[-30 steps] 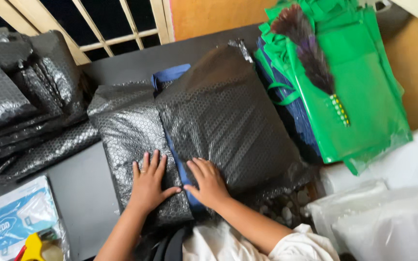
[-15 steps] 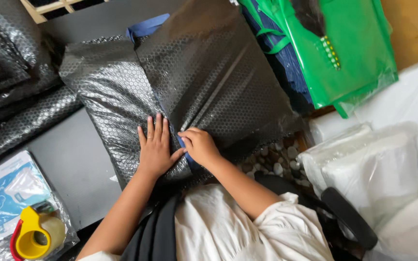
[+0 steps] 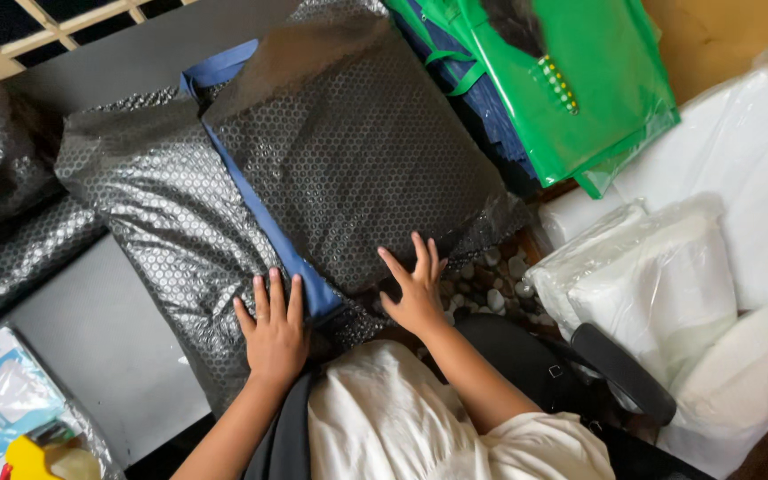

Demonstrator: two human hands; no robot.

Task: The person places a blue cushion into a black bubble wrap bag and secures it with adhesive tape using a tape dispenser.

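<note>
Bubble-wrap parcel [image 3: 313, 169] under both hands | left hand [image 3: 275, 333] flat, open | right hand [image 3: 417, 293] spread at edge

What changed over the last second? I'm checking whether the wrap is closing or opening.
The right hand slid from the blue strip to the near edge of the right flap; the flaps parted, baring more blue. The left hand stays flat on the left flap.

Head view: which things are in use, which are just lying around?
In use: left hand flat on black bubble wrap; right hand on its other flap; blue item inside.
Lying around: green bags, white packets, tape dispenser.
</note>
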